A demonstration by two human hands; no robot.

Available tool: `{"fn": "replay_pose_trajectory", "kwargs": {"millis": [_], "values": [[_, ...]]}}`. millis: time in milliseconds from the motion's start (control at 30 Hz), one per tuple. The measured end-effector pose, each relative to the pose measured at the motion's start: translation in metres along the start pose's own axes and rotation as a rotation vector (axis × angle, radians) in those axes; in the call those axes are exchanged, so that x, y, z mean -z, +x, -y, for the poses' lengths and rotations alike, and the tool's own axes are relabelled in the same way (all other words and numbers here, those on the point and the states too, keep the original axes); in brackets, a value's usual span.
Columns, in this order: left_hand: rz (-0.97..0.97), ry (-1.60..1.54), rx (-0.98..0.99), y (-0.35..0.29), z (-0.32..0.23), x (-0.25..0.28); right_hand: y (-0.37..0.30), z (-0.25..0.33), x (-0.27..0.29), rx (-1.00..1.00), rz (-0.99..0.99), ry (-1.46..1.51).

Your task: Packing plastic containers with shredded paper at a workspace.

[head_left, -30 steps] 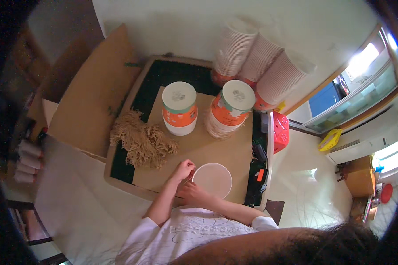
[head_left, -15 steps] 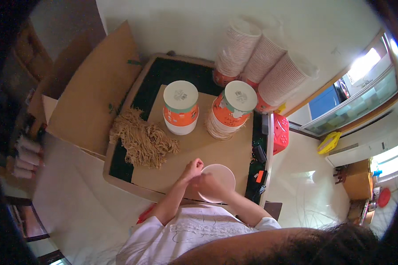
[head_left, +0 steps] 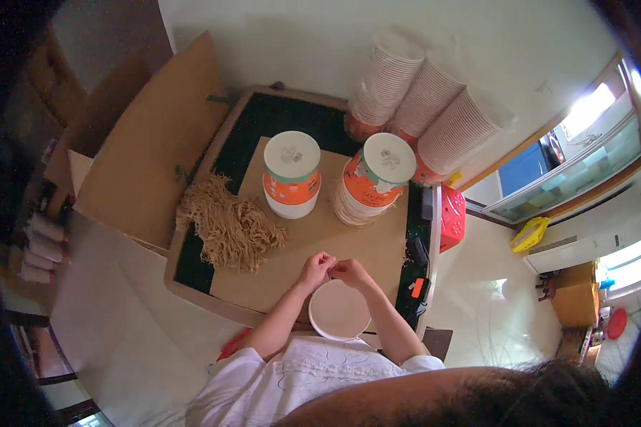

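Observation:
At the table's front edge a white paper tub (head_left: 340,310) shows its round top, with a thick pale rim. Just beyond its far rim my left hand (head_left: 316,270) and my right hand (head_left: 352,273) meet, fingertips pinched close together. Whatever is between the fingers is too small to make out. To the left lies a loose heap of tan twine pieces (head_left: 228,224). Farther back stand two upside-down stacks of orange-and-green printed tubs, a left stack (head_left: 291,188) and a right stack (head_left: 374,186). Tan strands hang around the lower part of the right one.
A cardboard sheet (head_left: 320,245) covers much of the green table top (head_left: 253,117). Tall wrapped tub stacks (head_left: 424,96) lean at the wall. Small black tools, one with an orange part (head_left: 419,287), lie along the right edge. A red stool (head_left: 452,219) and a large cardboard box (head_left: 157,142) flank the table.
My right hand has moved away from above the tub to its far rim, meeting my left fingertips. The tub has shifted slightly toward me and left, uncovering its round top.

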State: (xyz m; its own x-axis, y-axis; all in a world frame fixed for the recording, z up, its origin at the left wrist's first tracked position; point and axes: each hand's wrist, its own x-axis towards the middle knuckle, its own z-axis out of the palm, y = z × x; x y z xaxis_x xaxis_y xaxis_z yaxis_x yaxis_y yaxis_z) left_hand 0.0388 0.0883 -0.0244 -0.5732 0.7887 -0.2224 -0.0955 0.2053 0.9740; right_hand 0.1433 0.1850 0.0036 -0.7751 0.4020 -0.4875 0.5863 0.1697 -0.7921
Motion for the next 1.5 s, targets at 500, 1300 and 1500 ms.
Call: {"fn": "replay_pose_trajectory", "kwargs": {"millis": [500,1300,1500], "values": [[0.202,0.034,0.248,0.002,0.005,0.001,-0.008,0.008,0.000,-0.042,-0.290,0.565],[0.125,0.020,0.099,-0.004,0.008,-0.006,-0.006,-0.003,0.018,-0.093,-0.047,0.284],[0.094,0.116,-0.001,-0.002,0.019,-0.003,-0.008,-0.010,0.014,0.088,-0.190,0.174]]}}
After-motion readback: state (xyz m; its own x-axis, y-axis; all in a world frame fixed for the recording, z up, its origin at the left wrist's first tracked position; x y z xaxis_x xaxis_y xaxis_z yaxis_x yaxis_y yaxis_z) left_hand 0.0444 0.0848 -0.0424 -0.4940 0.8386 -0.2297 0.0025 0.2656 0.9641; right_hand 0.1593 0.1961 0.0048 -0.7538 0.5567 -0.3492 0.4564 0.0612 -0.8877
